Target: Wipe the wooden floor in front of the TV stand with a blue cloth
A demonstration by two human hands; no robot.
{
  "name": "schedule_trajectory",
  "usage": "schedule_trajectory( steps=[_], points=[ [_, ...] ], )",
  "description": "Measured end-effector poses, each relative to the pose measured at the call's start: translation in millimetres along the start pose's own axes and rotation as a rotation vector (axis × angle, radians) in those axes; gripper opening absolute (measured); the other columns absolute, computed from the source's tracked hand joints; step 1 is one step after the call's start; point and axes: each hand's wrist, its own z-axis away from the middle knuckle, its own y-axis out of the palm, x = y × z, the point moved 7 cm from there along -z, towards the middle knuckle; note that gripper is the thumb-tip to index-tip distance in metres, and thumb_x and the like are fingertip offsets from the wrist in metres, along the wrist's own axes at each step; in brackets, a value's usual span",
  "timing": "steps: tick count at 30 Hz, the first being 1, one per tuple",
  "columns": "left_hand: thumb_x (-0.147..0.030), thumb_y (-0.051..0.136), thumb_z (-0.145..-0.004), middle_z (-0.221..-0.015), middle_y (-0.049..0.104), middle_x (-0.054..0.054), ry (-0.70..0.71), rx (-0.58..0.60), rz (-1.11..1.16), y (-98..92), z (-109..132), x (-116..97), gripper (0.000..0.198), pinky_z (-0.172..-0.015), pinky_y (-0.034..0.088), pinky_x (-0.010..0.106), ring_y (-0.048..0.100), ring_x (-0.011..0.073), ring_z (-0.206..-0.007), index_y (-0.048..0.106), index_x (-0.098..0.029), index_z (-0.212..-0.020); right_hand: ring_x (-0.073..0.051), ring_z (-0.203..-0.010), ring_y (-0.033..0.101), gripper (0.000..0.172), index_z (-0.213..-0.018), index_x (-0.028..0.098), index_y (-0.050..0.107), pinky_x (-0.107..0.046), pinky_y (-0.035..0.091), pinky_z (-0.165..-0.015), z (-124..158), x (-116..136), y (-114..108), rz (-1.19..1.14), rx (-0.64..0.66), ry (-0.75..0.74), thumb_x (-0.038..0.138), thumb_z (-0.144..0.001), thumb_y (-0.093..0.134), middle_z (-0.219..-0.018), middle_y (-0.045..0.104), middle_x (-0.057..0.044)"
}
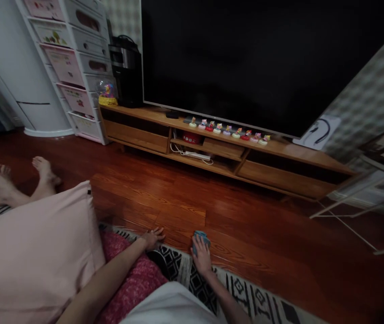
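My right hand (pixel 201 255) rests on a folded blue cloth (pixel 201 236), its fingers laid over the top, where the wooden floor (pixel 185 198) meets the edge of the patterned rug (pixel 246 288). To its left, my left hand (pixel 152 238) lies with fingers spread at the rug's edge, holding nothing. Beneath my left forearm is red patterned fabric (pixel 134 288). A dark round-edged object, which I cannot make out, lies just under my left hand.
A low wooden TV stand (pixel 205 168) carries a row of small figurines (pixel 227 130) before a large television (pixel 246 58). At left are a pink pillow (pixel 36 256), another person's bare feet (pixel 45 171) and a drawer tower (pixel 73 63). A white metal frame (pixel 350 213) stands right.
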Motion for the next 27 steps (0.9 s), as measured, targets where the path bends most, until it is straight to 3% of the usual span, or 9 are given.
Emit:
schedule_trajectory(
  steps=[3, 6, 11, 14, 17, 24, 27],
  points=[
    [-0.026, 0.059, -0.085, -0.166, 0.01, 0.008, -0.095, 0.031, -0.029, -3.7, 4.4, 0.1, 0.074, -0.112, 0.027, 0.065, 0.015, 0.0376, -0.15, 0.033, -0.031, -0.155, -0.02, -0.152, 0.018, 0.057, -0.154, 0.036, 0.031, -0.045, 0.021, -0.121, 8.1, 52.2, 9.2, -0.065, 0.012, -0.156, 0.033, -0.098, 0.037, -0.164, 0.026, 0.003],
    [-0.027, 0.06, -0.086, -0.166, 0.01, 0.009, -0.089, 0.036, -0.026, -8.3, 8.2, -5.3, 0.073, -0.113, 0.027, 0.064, 0.015, 0.0377, -0.15, 0.034, -0.031, -0.155, -0.02, -0.152, 0.019, 0.057, -0.154, 0.034, 0.032, -0.046, 0.019, -0.121, -21.3, 77.5, -3.3, -0.104, 0.028, -0.199, 0.03, -0.098, 0.038, -0.164, 0.027, 0.001],
    [-0.027, 0.062, -0.087, -0.166, 0.012, 0.008, -0.088, 0.025, -0.006, -10.4, 9.8, -5.6, 0.071, -0.113, 0.026, 0.065, 0.016, 0.0383, -0.149, 0.036, -0.034, -0.153, -0.019, -0.151, 0.021, 0.054, -0.153, 0.029, 0.036, -0.044, 0.021, -0.12, -100.3, 74.9, -42.9, -0.085, 0.082, -0.086, 0.03, -0.099, 0.036, -0.164, 0.027, -0.002],
    [-0.03, 0.062, -0.088, -0.166, 0.014, 0.008, -0.086, 0.008, 0.007, -10.3, 8.1, -4.3, 0.069, -0.111, 0.026, 0.067, 0.017, 0.0397, -0.149, 0.037, -0.035, -0.152, -0.019, -0.151, 0.022, 0.053, -0.153, 0.028, 0.037, -0.043, 0.022, -0.12, -116.9, 69.4, -50.5, -0.069, 0.115, -0.051, 0.03, -0.1, 0.036, -0.164, 0.026, -0.003],
    [-0.031, 0.062, -0.087, -0.166, 0.014, 0.008, -0.098, 0.024, -0.005, -8.3, 6.2, -3.6, 0.07, -0.111, 0.026, 0.067, 0.018, 0.0385, -0.149, 0.037, -0.035, -0.152, -0.02, -0.151, 0.021, 0.054, -0.153, 0.029, 0.036, -0.045, 0.021, -0.12, -96.7, 66.5, -39.8, -0.062, 0.11, -0.125, 0.031, -0.099, 0.036, -0.163, 0.026, -0.002],
    [-0.031, 0.061, -0.089, -0.166, 0.015, 0.007, -0.108, 0.01, -0.009, -6.5, 6.5, -3.6, 0.068, -0.112, 0.026, 0.067, 0.018, 0.0371, -0.149, 0.037, -0.035, -0.152, -0.019, -0.152, 0.017, 0.061, -0.155, 0.035, 0.029, -0.044, 0.021, -0.121, 7.9, 60.2, 2.8, -0.086, 0.1, -0.307, 0.027, -0.096, 0.041, -0.165, 0.023, 0.002],
    [-0.03, 0.061, -0.089, -0.166, 0.014, 0.007, -0.1, 0.021, -0.013, -5.1, 7.1, -3.3, 0.07, -0.111, 0.027, 0.067, 0.017, 0.037, -0.15, 0.035, -0.036, -0.153, -0.018, -0.152, 0.017, 0.06, -0.155, 0.035, 0.03, -0.044, 0.02, -0.121, 5.4, 65.1, 1.1, -0.094, 0.109, -0.286, 0.026, -0.097, 0.04, -0.164, 0.024, 0.002]
  ],
)
